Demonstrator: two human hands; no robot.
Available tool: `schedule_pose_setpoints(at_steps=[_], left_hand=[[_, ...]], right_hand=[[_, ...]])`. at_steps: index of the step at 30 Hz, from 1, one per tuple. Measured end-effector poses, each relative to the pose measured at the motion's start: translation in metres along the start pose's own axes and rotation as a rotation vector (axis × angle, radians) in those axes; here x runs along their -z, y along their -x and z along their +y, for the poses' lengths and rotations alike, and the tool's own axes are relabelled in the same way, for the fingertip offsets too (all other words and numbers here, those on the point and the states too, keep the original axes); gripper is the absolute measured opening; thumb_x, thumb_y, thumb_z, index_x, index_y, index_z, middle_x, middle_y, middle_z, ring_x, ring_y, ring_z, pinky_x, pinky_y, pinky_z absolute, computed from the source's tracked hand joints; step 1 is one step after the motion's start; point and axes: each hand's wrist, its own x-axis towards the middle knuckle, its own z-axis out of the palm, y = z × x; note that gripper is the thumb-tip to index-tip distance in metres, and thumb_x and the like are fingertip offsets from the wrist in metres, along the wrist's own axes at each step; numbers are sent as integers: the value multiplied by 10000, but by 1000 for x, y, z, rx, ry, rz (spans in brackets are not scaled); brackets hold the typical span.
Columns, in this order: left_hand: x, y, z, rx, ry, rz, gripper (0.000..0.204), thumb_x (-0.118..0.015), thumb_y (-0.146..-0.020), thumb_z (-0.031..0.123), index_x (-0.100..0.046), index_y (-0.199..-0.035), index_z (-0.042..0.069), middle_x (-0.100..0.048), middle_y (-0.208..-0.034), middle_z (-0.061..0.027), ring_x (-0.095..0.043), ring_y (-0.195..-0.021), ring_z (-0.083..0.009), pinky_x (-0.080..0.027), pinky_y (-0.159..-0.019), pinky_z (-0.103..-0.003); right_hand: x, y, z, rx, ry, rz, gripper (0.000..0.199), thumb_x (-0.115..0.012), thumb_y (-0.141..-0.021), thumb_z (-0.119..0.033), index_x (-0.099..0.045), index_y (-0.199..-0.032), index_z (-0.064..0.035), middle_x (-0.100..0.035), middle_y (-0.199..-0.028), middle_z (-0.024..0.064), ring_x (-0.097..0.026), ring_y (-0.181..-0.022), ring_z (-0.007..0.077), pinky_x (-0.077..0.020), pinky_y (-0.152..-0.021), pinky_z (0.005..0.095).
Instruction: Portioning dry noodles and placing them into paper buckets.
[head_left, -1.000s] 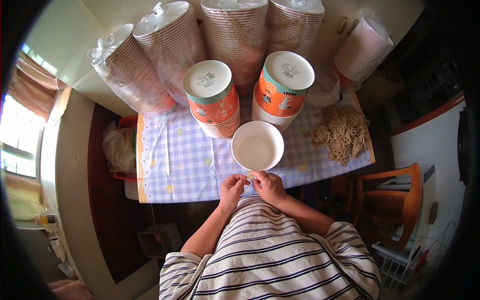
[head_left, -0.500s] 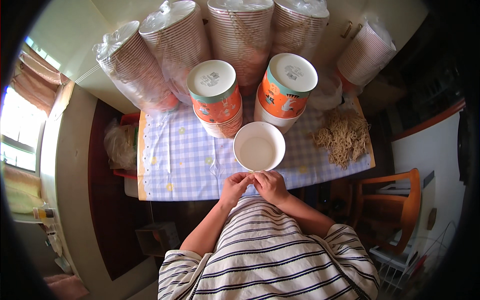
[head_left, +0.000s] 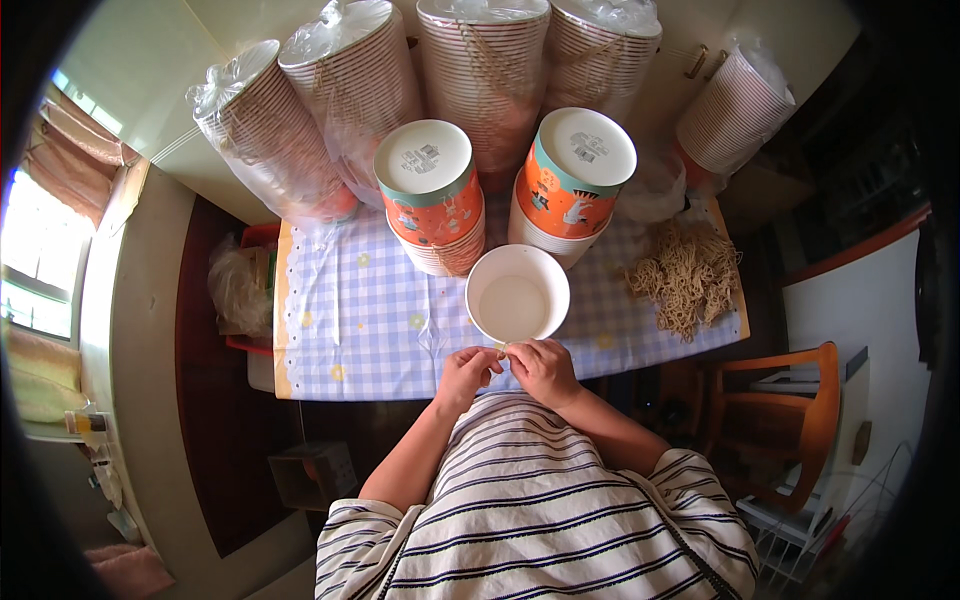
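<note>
Moved the left hand [head_left: 463, 377] slightly leftward since the earlier frame, leaving the right hand [head_left: 545, 375] and the white tub [head_left: 513, 303] almost in place. Now pinching a small yellowish piece [head_left: 503, 350] between the fingertips of both hands, thumbs against forefingers, with the other fingers curled inward; too tiny to make out in kind. Holding it just off the near rim of the white tub, close to the table's front edge. Keeping forearms bare below the short sleeves of a striped top [head_left: 550, 510]. Facing a blue checked tablecloth [head_left: 380, 350], with the white tub on it, open side up. Looking, just past that, onto a left stack of tubs [head_left: 435, 217] and a right stack of tubs [head_left: 568, 200], both bottom up with orange printed sides. Seeing a tangled heap of beige cord [head_left: 685, 278] at right on the same cloth, and tall bagged stacks [head_left: 480, 95] along the back.
</note>
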Motion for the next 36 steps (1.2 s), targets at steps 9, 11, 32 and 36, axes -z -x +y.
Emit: schedule_pose_setpoints(at_steps=[9, 11, 32, 36], left_hand=[[1, -8, -9, -3, -5, 31, 129, -610, -862, 135, -629, -822, 14, -564, -651, -18, -426, -488, -61, -309, -429, -187], [2, -7, -8, 12, 30, 33, 125, -606, -861, 129, -628, -822, 12, -563, -651, -23, -427, -487, -64, -310, -429, -188], [6, -2, -9, 24, 105, -12, 120, -626, -875, 150, -626, -891, 31, -503, -644, 24, -377, -505, -44, -297, -452, -192], [9, -3, -12, 30, 107, -4, 113, -628, -874, 147, -620, -855, 36, -508, -649, 19, -384, -505, -46, -298, -449, -190]], right_hand=[[-2, 3, 4, -28, -10, -23, 213, -681, -693, -24, -586, -873, -87, -633, -774, 63, -614, -664, 274, -482, -599, 376], [-1, 3, 4, -26, -9, -6, 211, -677, -693, -30, -584, -873, -89, -614, -754, 62, -605, -647, 273, -482, -593, 376], [-4, 4, 4, -27, -31, 3, 212, -670, -690, -37, -582, -875, -92, -591, -745, 62, -600, -652, 271, -483, -598, 377], [-4, 2, 4, -35, -15, 3, 209, -673, -684, -39, -583, -866, -88, -587, -735, 64, -597, -642, 273, -481, -588, 378]])
